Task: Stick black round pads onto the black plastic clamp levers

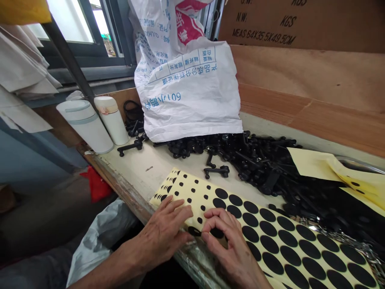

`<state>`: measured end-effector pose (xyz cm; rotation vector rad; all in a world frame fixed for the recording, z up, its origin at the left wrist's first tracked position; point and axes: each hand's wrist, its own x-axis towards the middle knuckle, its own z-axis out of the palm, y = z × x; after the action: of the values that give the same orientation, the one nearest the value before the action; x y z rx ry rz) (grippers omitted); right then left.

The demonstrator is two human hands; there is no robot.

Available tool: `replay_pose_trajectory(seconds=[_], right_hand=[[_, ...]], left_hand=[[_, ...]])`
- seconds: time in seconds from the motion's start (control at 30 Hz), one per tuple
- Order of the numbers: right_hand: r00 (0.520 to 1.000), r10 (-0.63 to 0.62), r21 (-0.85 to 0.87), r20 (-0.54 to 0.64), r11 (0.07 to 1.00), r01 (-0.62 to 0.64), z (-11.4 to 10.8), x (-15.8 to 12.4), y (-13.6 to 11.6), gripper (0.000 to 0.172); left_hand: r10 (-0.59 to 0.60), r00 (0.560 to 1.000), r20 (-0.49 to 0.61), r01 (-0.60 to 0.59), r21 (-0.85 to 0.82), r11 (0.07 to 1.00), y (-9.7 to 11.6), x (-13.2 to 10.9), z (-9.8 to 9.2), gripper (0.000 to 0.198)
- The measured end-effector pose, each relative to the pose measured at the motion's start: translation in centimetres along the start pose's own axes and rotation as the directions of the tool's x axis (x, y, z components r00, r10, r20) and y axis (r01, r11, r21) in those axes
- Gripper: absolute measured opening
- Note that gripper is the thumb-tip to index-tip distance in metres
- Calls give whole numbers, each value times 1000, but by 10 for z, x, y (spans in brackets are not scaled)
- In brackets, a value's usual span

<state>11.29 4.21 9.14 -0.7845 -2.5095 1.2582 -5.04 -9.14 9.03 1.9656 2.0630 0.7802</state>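
A yellow backing sheet (210, 196) covered with several black round pads lies along the near edge of the workbench (150, 160). My left hand (164, 233) rests flat on the sheet's near corner, fingers stretched out and holding it down. My right hand (228, 245) is curled beside it, its fingertips pinched at a black round pad (194, 231) at the sheet's edge. Behind the sheet spreads a heap of black plastic parts (264, 164).
A large white printed sack (186, 76) stands at the back of the bench. Two white cylindrical bottles (99, 120) sit at the left corner. More yellow sheets (345, 172) lie at the right. Cardboard boxes (300, 24) and wood panels line the back.
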Motion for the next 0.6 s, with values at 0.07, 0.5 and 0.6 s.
replay_pose_trajectory(seconds=[0.07, 0.5, 0.6], right_hand=[[999, 36, 81, 8, 996, -36, -3, 1, 0, 7], [946, 192, 561, -261, 828, -13, -29, 18, 12, 25], [954, 120, 467, -276, 884, 24, -39, 18, 16, 23]], left_hand=[[-37, 999, -28, 35, -86, 996, 0, 6, -2, 17], [-331, 941, -70, 230, -585, 778, 18, 62, -3, 11], [-319, 947, -41, 232, -600, 765, 21, 69, 2, 12]])
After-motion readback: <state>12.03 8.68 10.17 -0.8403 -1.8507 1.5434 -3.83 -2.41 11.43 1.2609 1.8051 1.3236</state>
